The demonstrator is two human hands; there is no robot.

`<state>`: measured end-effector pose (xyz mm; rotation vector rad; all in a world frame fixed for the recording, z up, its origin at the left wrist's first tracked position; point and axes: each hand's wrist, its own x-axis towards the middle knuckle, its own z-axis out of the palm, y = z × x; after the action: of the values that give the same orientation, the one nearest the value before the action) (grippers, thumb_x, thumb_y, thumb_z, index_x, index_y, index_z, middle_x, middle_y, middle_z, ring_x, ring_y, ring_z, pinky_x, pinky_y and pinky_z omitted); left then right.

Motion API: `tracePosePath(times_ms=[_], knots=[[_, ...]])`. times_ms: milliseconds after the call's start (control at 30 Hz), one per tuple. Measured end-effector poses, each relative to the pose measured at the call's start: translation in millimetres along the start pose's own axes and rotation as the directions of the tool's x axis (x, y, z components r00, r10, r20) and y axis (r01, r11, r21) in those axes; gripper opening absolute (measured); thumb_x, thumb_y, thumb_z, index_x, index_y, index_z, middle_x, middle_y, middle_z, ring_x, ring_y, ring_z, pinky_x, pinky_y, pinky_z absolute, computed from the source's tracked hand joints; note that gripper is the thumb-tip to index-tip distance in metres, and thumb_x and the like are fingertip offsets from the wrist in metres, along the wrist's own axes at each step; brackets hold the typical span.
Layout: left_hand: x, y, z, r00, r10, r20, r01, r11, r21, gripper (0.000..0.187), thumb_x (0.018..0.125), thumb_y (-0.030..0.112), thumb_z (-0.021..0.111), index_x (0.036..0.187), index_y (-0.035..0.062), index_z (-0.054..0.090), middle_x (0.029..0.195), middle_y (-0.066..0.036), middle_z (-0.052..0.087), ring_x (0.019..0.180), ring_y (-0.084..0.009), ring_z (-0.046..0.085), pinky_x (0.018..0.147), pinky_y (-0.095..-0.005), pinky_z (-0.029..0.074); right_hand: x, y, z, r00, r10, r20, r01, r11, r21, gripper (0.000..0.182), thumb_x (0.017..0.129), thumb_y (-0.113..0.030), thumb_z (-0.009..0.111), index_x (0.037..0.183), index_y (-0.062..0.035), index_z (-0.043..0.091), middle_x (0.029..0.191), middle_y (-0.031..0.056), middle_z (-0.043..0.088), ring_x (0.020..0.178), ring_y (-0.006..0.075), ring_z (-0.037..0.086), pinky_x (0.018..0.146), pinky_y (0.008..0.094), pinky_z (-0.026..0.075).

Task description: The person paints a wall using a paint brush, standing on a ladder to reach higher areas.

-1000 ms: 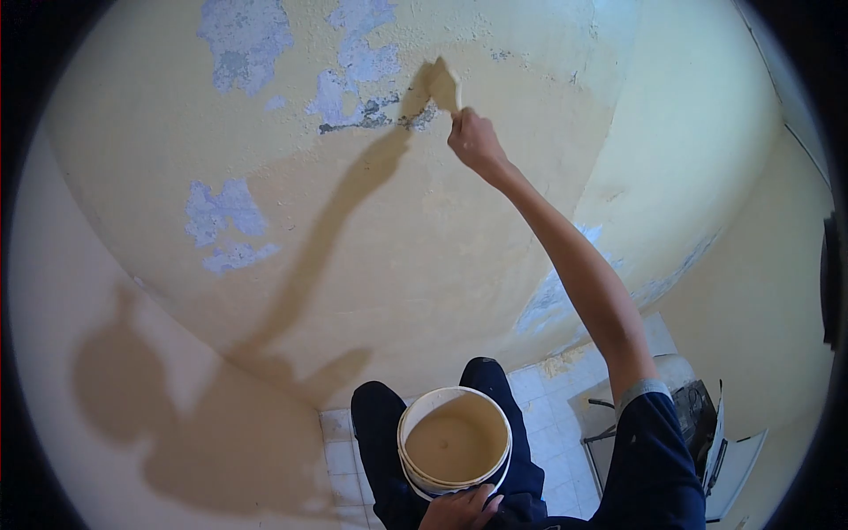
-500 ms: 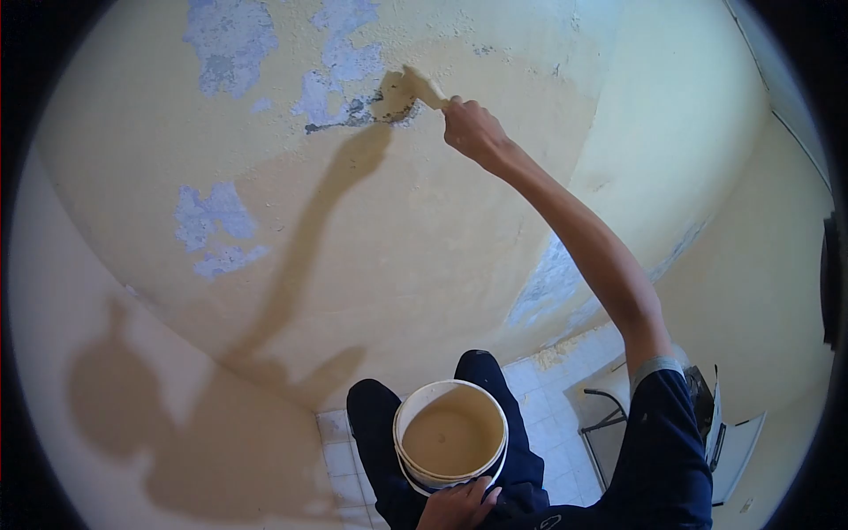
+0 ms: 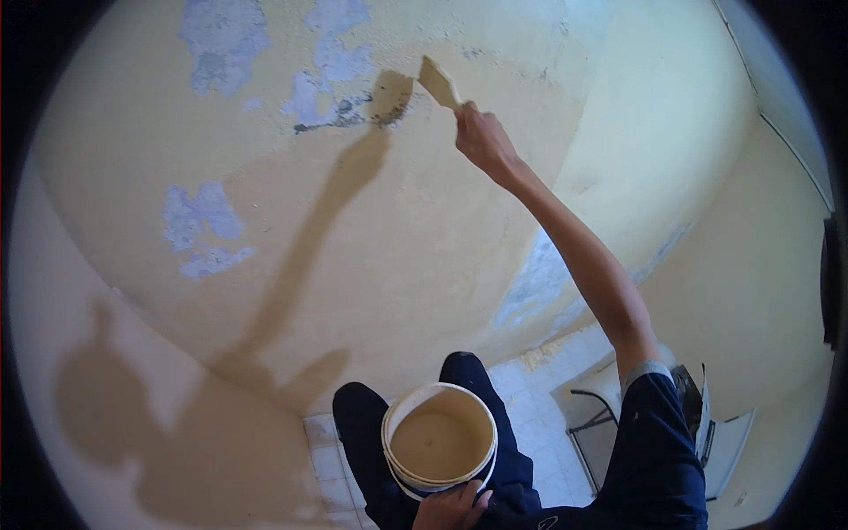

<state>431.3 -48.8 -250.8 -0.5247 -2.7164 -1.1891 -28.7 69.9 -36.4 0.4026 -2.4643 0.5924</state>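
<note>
My right hand [image 3: 486, 141] is stretched out to the wall [image 3: 371, 256], closed around the handle of a paintbrush [image 3: 439, 84] coated in beige. The brush points up and left, close to a peeled patch [image 3: 353, 110] with dark, crumbled edges. A shadow of the brush and arm falls over that patch. Down at my lap, my left hand [image 3: 450, 508] grips the near rim and handle of a white bucket [image 3: 389, 442]. Inside the bucket is beige paint [image 3: 433, 446]. The bucket sits between my legs, tilted slightly so that its inside shows.
More bare bluish patches show at the upper left [image 3: 223, 44], left [image 3: 203, 225] and lower right [image 3: 534, 278] of the wall. White floor tiles [image 3: 543, 397] lie below, with beige crumbs along the wall's foot. A dark-framed chair [image 3: 596, 424] stands at the right, behind my arm.
My right hand and the brush have shifted slightly right, and the brush has turned to show more of its flat side. The left hand stays on the bucket. The whole view has moved slightly.
</note>
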Motion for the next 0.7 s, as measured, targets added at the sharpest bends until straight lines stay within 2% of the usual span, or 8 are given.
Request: tracePosePath(times_ms=[67, 133, 200, 300, 367, 533, 600, 700], knots=[[1.6, 1.3, -0.2, 1.000, 0.002, 0.017, -0.001, 1.000, -0.020, 0.021, 0.086, 0.027, 0.059, 0.089, 0.0066, 0.058, 0.071, -0.014, 0.061, 0.063, -0.0311, 0.061, 0.059, -0.0393, 0.049, -4.7, 11.3, 9.5, 1.000, -0.003, 0.000, 0.003, 1.000, -0.019, 0.020, 0.089, -0.015, 0.046, 0.092, 0.0054, 0.048, 0.075, 0.0286, 0.061, 0.073, 0.0466, 0.060, 0.062, 0.0525, 0.048], [5.7, 3.4, -3.7, 1.000, 0.014, 0.010, -0.014, 1.000, -0.014, 0.021, 0.085, 0.028, 0.059, 0.087, 0.0065, 0.058, 0.070, -0.014, 0.060, 0.062, -0.0313, 0.061, 0.060, -0.0395, 0.049, -10.2, 20.4, 29.7, 0.995, -0.036, 0.090, 0.040, 0.998, -0.041, 0.021, 0.089, -0.015, 0.046, 0.092, 0.0060, 0.047, 0.073, 0.0279, 0.060, 0.072, 0.0463, 0.060, 0.064, 0.0533, 0.048], [7.6, 3.5, -6.9, 0.996, -0.055, 0.064, 0.056, 0.998, -0.024, 0.021, 0.085, 0.027, 0.060, 0.086, 0.0065, 0.057, 0.069, -0.015, 0.060, 0.063, -0.0315, 0.061, 0.059, -0.0400, 0.049, -14.3, 22.1, 32.1, 0.994, -0.012, 0.104, 0.015, 1.000, -0.027, 0.022, 0.089, -0.015, 0.045, 0.089, 0.0064, 0.049, 0.071, 0.0280, 0.060, 0.070, 0.0458, 0.060, 0.064, 0.0533, 0.047], [8.8, 1.5, -5.1, 0.997, -0.045, 0.055, 0.046, 0.999, -0.021, 0.021, 0.086, 0.027, 0.059, 0.087, 0.0060, 0.056, 0.069, -0.015, 0.060, 0.064, -0.0318, 0.062, 0.058, -0.0406, 0.049, -8.9, 23.3, 30.9, 0.998, -0.067, -0.011, 0.067, 0.991, 0.117, 0.024, 0.089, -0.015, 0.046, 0.085, 0.0077, 0.052, 0.072, 0.0307, 0.059, 0.071, 0.0468, 0.059, 0.064, 0.0532, 0.046], [6.9, 2.2, -2.0, 0.998, -0.030, 0.059, 0.032, 0.999, -0.025, 0.022, 0.085, 0.027, 0.059, 0.089, 0.0058, 0.057, 0.070, -0.016, 0.060, 0.064, -0.0319, 0.062, 0.059, -0.0408, 0.049, -7.0, 18.5, 25.1, 0.985, 0.018, -0.171, 0.015, 0.982, 0.190, 0.025, 0.088, -0.015, 0.047, 0.083, 0.0089, 0.054, 0.072, 0.0327, 0.058, 0.072, 0.0488, 0.058, 0.065, 0.0527, 0.046], [8.4, 4.3, -7.2, 0.992, -0.064, 0.113, 0.069, 0.997, -0.040, 0.021, 0.085, 0.026, 0.060, 0.091, 0.0056, 0.058, 0.073, -0.017, 0.061, 0.066, -0.0322, 0.062, 0.062, -0.0416, 0.050, -3.6, 15.9, 49.7, 0.990, 0.003, -0.143, 0.029, 0.975, 0.218, 0.028, 0.088, -0.016, 0.048, 0.081, 0.0098, 0.054, 0.072, 0.0330, 0.058, 0.073, 0.0493, 0.057, 0.065, 0.0517, 0.045], [10.2, 3.2, -8.5, 0.985, -0.092, 0.143, 0.095, 0.995, -0.018, 0.020, 0.085, 0.025, 0.059, 0.089, 0.0060, 0.057, 0.073, -0.017, 0.061, 0.068, -0.0324, 0.062, 0.064, -0.0423, 0.049, -9.9, 9.5, 48.3, 1.000, 0.010, -0.018, -0.004, 0.959, 0.285, 0.028, 0.088, -0.015, 0.048, 0.080, 0.0101, 0.054, 0.071, 0.0331, 0.057, 0.073, 0.0486, 0.058, 0.065, 0.0507, 0.045], [10.5, 1.4, -2.8, 0.989, -0.074, 0.131, 0.077, 0.997, -0.016, 0.021, 0.085, 0.026, 0.059, 0.089, 0.0053, 0.057, 0.075, -0.017, 0.061, 0.070, -0.0331, 0.062, 0.065, -0.0423, 0.049, -16.1, -2.0, 48.5, 0.987, 0.115, -0.110, -0.067, 0.926, 0.373, 0.029, 0.089, -0.017, 0.047, 0.080, 0.0095, 0.054, 0.071, 0.0327, 0.058, 0.074, 0.0481, 0.058, 0.066, 0.0510, 0.044]])
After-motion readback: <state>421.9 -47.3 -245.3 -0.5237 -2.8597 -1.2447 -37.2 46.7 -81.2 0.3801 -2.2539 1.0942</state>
